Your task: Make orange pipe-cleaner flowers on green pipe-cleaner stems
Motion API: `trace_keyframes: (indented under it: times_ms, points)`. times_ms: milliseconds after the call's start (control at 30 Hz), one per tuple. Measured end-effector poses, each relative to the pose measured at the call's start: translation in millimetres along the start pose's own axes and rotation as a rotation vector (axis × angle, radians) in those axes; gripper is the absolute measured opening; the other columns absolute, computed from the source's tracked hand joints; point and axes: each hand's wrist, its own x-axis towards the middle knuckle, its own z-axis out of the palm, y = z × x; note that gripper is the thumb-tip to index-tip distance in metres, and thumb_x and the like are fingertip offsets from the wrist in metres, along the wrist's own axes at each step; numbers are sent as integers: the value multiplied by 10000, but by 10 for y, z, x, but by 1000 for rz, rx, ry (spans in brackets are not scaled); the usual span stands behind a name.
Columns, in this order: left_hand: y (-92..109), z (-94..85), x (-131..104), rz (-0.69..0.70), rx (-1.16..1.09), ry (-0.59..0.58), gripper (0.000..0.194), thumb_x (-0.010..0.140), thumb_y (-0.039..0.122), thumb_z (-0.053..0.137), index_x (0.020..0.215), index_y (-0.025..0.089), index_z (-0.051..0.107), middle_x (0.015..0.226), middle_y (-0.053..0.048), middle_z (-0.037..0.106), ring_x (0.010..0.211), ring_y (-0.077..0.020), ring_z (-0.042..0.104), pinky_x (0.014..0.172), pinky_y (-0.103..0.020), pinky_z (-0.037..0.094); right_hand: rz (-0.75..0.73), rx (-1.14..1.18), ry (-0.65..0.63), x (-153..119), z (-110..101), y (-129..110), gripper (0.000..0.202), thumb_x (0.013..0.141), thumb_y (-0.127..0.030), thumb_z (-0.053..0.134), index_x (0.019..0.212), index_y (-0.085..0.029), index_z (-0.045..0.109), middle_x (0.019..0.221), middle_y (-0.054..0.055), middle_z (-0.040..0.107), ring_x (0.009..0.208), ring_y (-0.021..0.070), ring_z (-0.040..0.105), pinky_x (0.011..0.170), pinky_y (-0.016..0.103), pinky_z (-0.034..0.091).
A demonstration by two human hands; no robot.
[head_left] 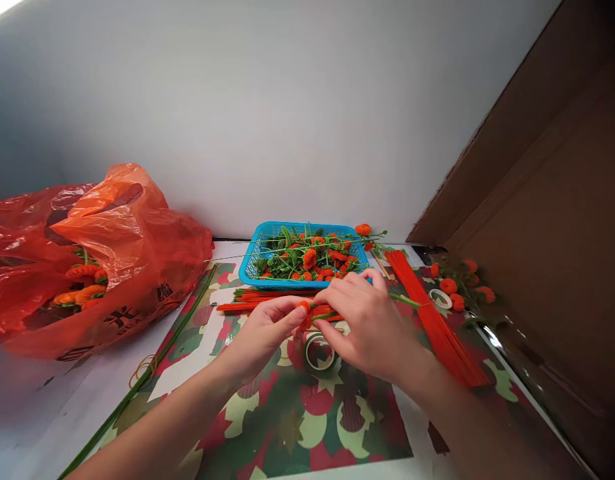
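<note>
In the middle of the view my left hand [264, 330] pinches a small orange fuzzy flower [305, 307] of pipe cleaner between thumb and fingers. My right hand [367, 323], fingers closed, is on a green fuzzy stem [406, 301] that runs from beside the flower and sticks out to the right; part of it is hidden. Below the hands lies a roll of tape [310, 363]. Behind them is a bundle of orange and green pipe cleaners [244, 307], partly covered by the hands.
A blue basket [246, 272] full of orange flowers and green pieces stands against the wall. At left is an orange plastic bag [152, 260] with flowers inside. A tied bundle of orange pipe cleaners [432, 323], a white ring [440, 294] and more flowers [448, 286] lie right, beside a cardboard panel [547, 233].
</note>
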Motion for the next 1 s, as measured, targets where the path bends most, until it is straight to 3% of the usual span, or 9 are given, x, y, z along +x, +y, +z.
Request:
trace_keyframes:
  times_ms: [167,300,433,600,700,833,1000]
  points:
    - [1,-3,7,-26,3,7,288,781,426,685,916,173,711,749,-3,591,629,-89,474,597,-208,395,-9,-27,-66,13,2,-9,145,835,-245,598,958,-167,590,1054,72,597,1009,231,495,878,363,284]
    - [26,4,21,-24,14,53,291,757,435,703,839,156,703,748,-15,611,676,-111,499,640,-224,414,-36,-3,-102,18,69,-12,84,876,-193,519,912,-154,584,880,42,619,842,186,533,870,359,299]
    - [43,6,33,-28,20,74,308,749,437,708,858,148,698,782,-23,633,664,-110,505,635,-231,419,-58,27,-91,12,113,-11,153,909,-149,446,872,-153,595,819,33,624,791,167,546,843,345,307]
    - [65,-20,39,-73,-82,49,313,749,449,706,724,141,652,678,7,595,609,-92,509,612,-219,427,-78,30,-98,0,112,7,163,881,-168,503,1020,-149,587,930,56,639,879,195,548,872,357,311]
    - [81,-46,38,-153,-143,23,338,759,473,689,746,140,632,601,24,566,538,-76,495,565,-204,411,-124,-6,-44,3,132,31,243,875,-156,501,1111,-160,559,991,62,635,902,202,533,844,353,326]
    - [77,-76,40,-249,-158,-6,381,791,499,642,692,135,586,548,16,557,492,-74,482,511,-195,377,-213,-110,24,22,184,61,191,908,-167,439,999,-156,607,954,75,635,896,208,522,856,380,308]
    - [89,-95,42,-252,-55,-15,345,782,468,659,708,135,611,594,10,564,542,-89,496,559,-213,399,-210,-141,-83,31,228,92,213,924,-136,415,858,-147,617,779,38,606,745,166,506,785,343,298]
